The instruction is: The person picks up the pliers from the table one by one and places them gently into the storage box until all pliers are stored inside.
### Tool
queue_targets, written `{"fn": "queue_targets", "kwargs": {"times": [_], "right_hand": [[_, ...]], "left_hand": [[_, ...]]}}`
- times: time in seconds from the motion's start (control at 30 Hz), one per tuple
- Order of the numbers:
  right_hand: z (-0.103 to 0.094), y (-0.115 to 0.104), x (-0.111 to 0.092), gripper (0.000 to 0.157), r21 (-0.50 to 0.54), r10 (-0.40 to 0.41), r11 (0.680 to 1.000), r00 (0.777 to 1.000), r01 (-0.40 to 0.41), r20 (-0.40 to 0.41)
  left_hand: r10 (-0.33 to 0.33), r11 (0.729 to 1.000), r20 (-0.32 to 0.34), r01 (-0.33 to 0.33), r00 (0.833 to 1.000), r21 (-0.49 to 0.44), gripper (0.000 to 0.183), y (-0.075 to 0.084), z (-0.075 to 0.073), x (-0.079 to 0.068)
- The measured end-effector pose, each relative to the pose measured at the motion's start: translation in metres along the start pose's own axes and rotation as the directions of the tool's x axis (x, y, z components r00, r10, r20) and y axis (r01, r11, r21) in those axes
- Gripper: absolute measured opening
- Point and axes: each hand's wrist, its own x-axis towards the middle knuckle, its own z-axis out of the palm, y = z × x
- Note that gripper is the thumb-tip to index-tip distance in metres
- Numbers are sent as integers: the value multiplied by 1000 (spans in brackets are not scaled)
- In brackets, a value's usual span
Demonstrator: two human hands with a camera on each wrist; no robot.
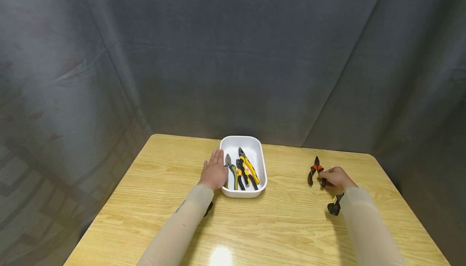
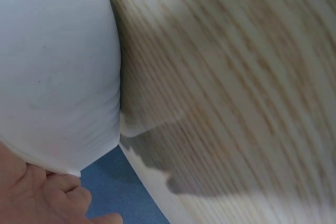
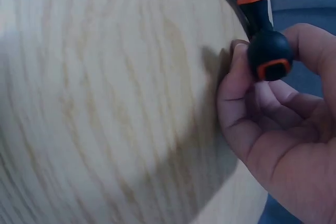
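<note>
In the head view my left hand [image 1: 214, 173] rests against the left rim of a white tray [image 1: 261, 165], fingers extended forward. The left wrist view shows some of its fingers [image 2: 52, 198] by the tray's edge. Inside the tray lie several pliers, among them green-handled pliers [image 1: 233, 171] and yellow-and-black pliers [image 1: 251, 169]. To the right, my right hand [image 1: 335, 177] pinches one handle of black-and-orange pliers [image 1: 316, 163] between thumb and fingers. Their handles are spread and the pointed nose faces away. The handle end [image 3: 270, 51] shows close up in the right wrist view.
The wooden table [image 1: 287, 225] has a grey curtain [image 1: 233, 55] behind it and along both sides. A black wrist-worn device [image 1: 334, 206] sits under my right wrist. Between the tray and the right-hand pliers is a stretch of tabletop.
</note>
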Motion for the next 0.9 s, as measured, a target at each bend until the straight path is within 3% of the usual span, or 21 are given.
{"fn": "queue_targets", "kwargs": {"times": [0.17,0.3,0.53,0.9], "right_hand": [[3,4,0,31,184,39,982,999,-40,11],[4,3,0,36,273,66,959,997,-71,30],[5,3,3,46,350,65,933,996,-82,59],[11,10,5,43,391,67,920,996,-36,-65]], "left_hand": [[-5,1000,7,5,1000,7,64,-1,0,-1],[-2,1000,2,2,1000,-6,65,-2,0,-1],[1,1000,-11,-1,1000,-2,65,-4,0,0],[8,1000,-11,-9,1000,-13,64,-3,1,0]]}}
